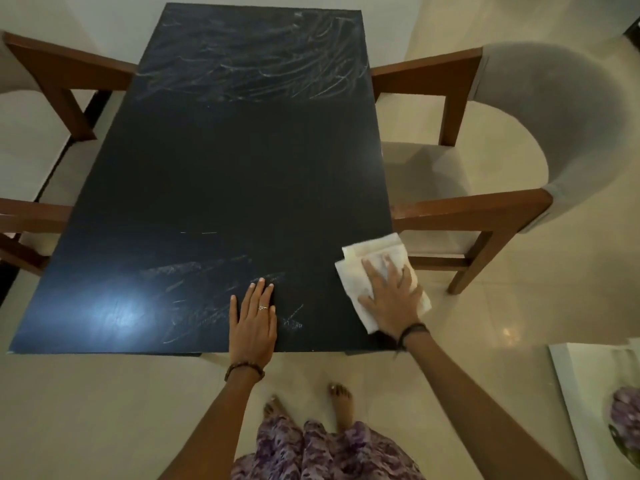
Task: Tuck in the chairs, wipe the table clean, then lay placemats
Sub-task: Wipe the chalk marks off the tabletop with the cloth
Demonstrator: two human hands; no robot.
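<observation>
The right hand (389, 299) lies flat with its fingers spread on a folded white paper cloth (379, 278). It presses the cloth down on the near right corner of the dark, shiny, long tabletop (242, 161). Part of the cloth hangs past the right edge. The left hand (254, 317) is flat too, fingers straight and close together, and rests on the tabletop near the front edge. It holds nothing. It looks like it steadies the person while the other hand wipes.

Pale streaks show on the tabletop just by the left hand and at the far end. The middle looks dark and plain.

A brown wooden chair with a grey round back (512, 140) stands at the right side, its arms touching or almost touching the tabletop edge. Another brown wooden chair (52, 74) stands at the left side. A white mat with purple flowers (602, 407) lies down at the right, off the tabletop. It may be a placemat, but I cannot tell for sure.

What could go wrong? The cloth sits right at the edge, so a push to the right could slide it off onto the floor. A cloth that is too dry may only smear the marks around and leave more streaks. The bare left hand may also leave prints on the shiny top.
</observation>
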